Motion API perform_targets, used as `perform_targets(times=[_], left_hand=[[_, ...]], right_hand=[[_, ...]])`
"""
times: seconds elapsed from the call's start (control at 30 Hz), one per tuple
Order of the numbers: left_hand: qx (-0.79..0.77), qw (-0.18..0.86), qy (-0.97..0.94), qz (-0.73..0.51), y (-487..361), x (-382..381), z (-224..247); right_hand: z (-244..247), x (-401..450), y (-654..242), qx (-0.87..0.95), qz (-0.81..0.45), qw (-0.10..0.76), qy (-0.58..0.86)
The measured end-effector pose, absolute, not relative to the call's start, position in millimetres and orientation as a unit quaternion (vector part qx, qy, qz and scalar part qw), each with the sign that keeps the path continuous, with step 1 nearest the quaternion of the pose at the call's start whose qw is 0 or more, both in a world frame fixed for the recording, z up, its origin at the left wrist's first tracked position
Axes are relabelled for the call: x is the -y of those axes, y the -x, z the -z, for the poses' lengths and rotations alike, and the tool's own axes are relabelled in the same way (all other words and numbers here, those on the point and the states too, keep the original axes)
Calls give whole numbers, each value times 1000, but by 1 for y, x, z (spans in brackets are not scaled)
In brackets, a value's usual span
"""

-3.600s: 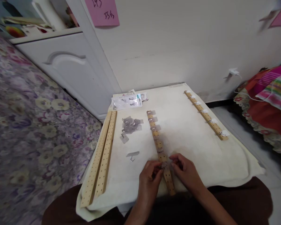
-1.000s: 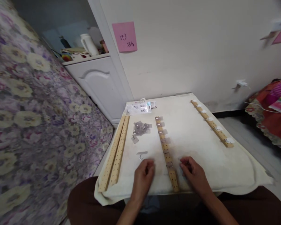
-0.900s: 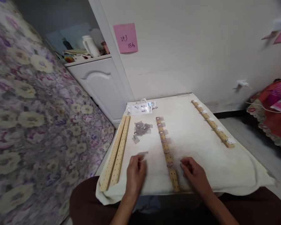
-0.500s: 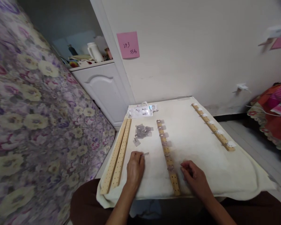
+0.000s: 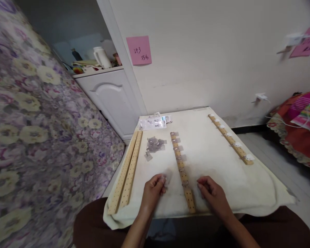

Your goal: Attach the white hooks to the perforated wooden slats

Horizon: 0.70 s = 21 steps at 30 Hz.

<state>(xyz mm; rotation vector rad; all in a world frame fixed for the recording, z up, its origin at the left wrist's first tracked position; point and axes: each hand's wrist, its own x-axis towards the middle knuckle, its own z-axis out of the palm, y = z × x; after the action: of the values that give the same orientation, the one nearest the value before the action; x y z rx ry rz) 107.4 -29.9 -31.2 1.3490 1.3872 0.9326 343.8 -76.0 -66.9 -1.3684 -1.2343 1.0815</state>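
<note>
My left hand (image 5: 153, 187) is closed in a pinch on a small clear adhesive hook (image 5: 166, 177), held just above the cloth left of the middle strip. That wooden strip (image 5: 185, 190), drilled with holes, carries several clear square hooks along its length; its near end is bare. To its right, my right hand (image 5: 212, 191) hovers with fingers curled and thumb near the index finger; nothing shows in it. A pile of clear hooks (image 5: 155, 144) lies farther back on the left, with one loose hook (image 5: 148, 156) beside it.
Two bare perforated wooden strips (image 5: 130, 172) lie along the left side. Another strip (image 5: 229, 139) on the right bears several white pieces. Plastic packaging (image 5: 152, 122) lies at the back of the cloth-covered table (image 5: 263, 193). A floral curtain (image 5: 54, 137) hangs at left.
My left hand has lifted slightly and turned, raising the clear hook off the cloth. My right hand keeps nearly the same pose. The whole view has shifted a little.
</note>
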Motion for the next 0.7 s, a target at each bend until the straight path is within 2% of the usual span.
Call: perform_targets(times=[0.17,0.37,0.53,0.7], left_hand=[[-515,574,-524,-361,-123,45,19],[-463,653,-536,-267,-146,75,26],[-437,673,-543,-248,-155,82,42],[-453,664,-540,-248,-157,79,40]], right_hand=[[58,78,-346,471,-491,496,540],[43,100,-341,455,-528,471,542],[45,110,-339,478,-526,419,565],[52,107,-340,498,-521,411,559]])
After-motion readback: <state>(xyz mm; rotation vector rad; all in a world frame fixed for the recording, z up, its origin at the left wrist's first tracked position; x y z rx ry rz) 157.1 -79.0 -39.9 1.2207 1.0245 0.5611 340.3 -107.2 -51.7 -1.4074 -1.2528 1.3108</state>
